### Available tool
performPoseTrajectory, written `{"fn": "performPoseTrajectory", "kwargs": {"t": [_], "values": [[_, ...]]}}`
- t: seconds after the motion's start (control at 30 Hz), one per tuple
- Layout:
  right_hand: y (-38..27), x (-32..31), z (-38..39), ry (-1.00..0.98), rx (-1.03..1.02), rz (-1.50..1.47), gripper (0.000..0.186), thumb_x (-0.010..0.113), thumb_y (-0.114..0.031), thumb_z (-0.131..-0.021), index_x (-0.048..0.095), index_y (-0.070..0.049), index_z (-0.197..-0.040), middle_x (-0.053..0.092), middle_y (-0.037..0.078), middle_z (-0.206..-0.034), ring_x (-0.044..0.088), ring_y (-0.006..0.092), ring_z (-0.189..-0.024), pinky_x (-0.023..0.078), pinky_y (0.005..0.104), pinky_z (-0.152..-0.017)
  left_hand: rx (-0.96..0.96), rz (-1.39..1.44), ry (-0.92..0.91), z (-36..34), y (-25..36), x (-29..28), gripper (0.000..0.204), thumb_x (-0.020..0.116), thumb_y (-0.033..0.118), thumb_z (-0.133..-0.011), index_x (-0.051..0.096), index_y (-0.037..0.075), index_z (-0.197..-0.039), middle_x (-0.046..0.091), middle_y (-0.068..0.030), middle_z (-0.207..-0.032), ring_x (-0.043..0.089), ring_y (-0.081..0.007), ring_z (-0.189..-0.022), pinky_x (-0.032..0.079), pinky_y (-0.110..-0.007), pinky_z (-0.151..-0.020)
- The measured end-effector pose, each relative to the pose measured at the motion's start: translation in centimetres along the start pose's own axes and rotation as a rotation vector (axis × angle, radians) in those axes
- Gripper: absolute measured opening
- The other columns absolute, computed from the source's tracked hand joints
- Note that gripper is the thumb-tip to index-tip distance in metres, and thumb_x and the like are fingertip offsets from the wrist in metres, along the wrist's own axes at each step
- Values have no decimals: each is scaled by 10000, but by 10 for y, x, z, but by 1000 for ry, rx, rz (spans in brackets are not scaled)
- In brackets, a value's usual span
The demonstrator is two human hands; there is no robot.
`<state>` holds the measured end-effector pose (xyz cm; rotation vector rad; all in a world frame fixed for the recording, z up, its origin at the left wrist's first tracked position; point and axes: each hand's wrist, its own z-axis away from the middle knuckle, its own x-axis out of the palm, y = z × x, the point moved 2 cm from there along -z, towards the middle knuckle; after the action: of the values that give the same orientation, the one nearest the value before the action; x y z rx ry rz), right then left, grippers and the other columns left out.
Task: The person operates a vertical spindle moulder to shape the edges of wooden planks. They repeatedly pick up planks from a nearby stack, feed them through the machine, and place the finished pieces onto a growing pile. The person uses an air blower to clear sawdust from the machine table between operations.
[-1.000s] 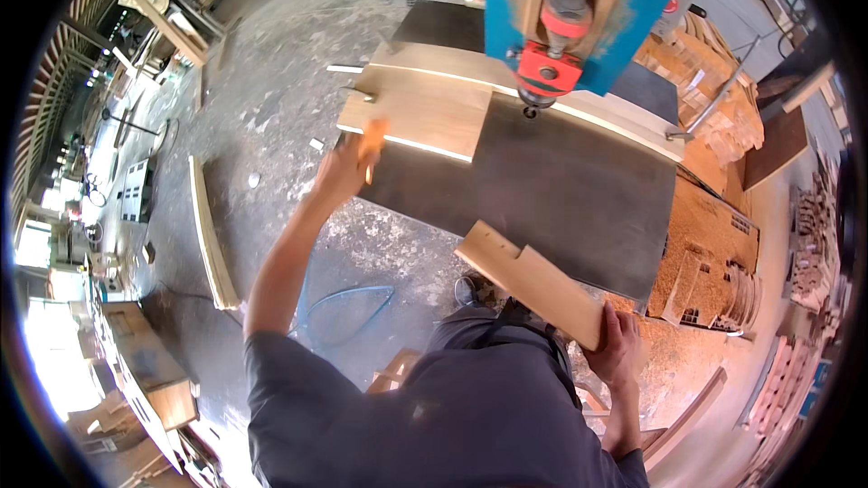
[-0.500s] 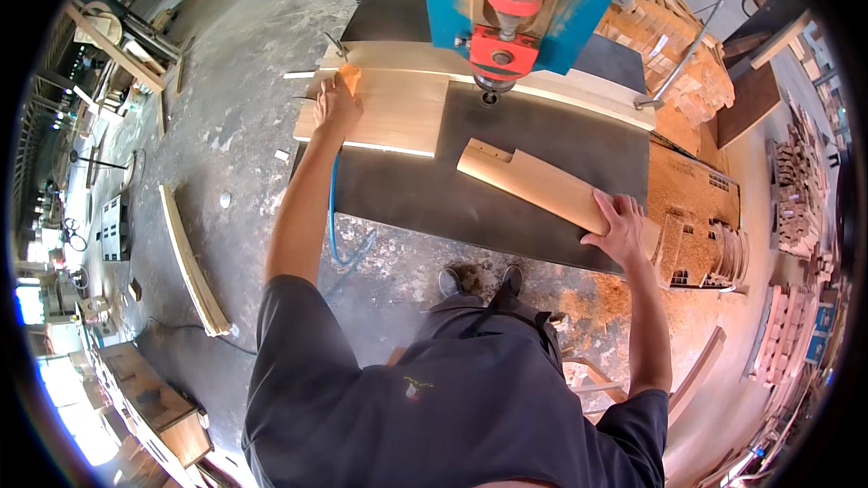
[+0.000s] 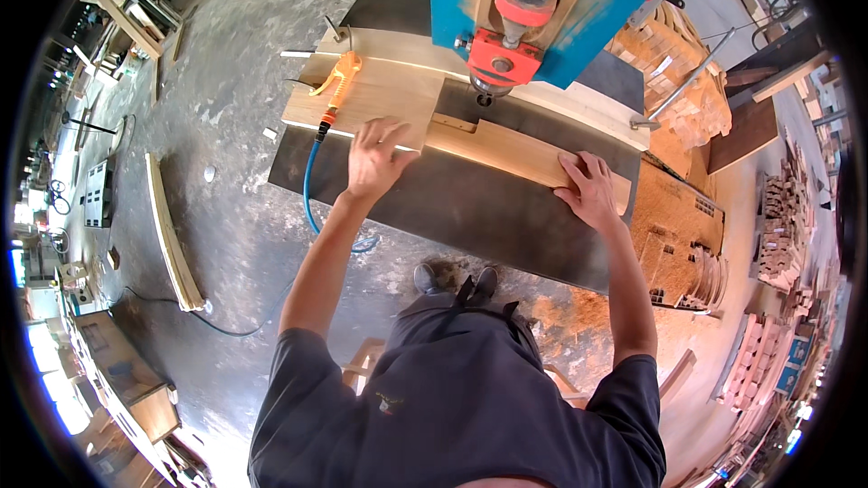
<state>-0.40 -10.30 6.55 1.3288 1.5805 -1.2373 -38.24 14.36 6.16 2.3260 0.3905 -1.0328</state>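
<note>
right hand [image 3: 589, 192] on notched board [image 3: 506, 150], room toward table's [image 3: 488, 217] near edge

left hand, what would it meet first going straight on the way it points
Most likely the flat pale board: in the picture the left hand overlaps its near edge, though whether they touch is unclear. The orange air gun lies left of that line.

No legible lettering. Dark shirt [image 3: 488, 420], below the surface [image 3: 506, 217]: small yellow-and-white emblem [image 3: 387, 403], too small to read. Wood stack [image 3: 692, 108], upper right of surface: pale patch, unreadable. Blue box [image 3: 796, 363], far right of surface: markings blurred.
</note>
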Motion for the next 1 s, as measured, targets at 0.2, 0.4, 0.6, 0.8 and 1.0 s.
{"fn": "performPoseTrajectory", "kwargs": {"t": [0.2,0.4,0.6,0.8,1.0], "values": [[2,15,-2,118,-18,17,640,895,-285,-772,712,-193,-1378,536,190,-1407,536,449,-1290,421,612,-1162,-35,-29,-137,-28,11,36,538,929,294,-684,769,209,-1191,617,-77,-1397,547,-334,-1333,439,-527,-1123],[7,26,-9,183,0,-1,598,885,-275,-775,731,-182,-1345,543,204,-1416,516,472,-1314,403,619,-1178,-1,-141,-131,-38,16,52,492,925,300,-662,817,186,-1128,608,-72,-1431,541,-313,-1354,428,-506,-1151],[5,26,-12,188,23,16,583,862,-246,-801,717,-171,-1361,538,211,-1441,505,481,-1332,394,623,-1183,21,-84,-61,-40,18,53,492,923,300,-644,815,194,-1112,624,-65,-1397,539,-297,-1369,408,-505,-1159],[8,30,-17,185,39,31,573,845,-245,-825,708,-173,-1376,528,224,-1462,495,487,-1353,385,625,-1190,-12,-101,-76,-49,17,57,475,919,316,-657,812,197,-1105,620,-65,-1403,529,-285,-1393,379,-524,-1167],[14,32,-22,177,40,36,560,847,-245,-832,710,-173,-1371,530,231,-1477,494,487,-1366,390,617,-1189,-70,-117,-108,-52,14,65,453,913,326,-678,807,204,-1102,594,-91,-1460,502,-291,-1431,341,-538,-1188]]}}
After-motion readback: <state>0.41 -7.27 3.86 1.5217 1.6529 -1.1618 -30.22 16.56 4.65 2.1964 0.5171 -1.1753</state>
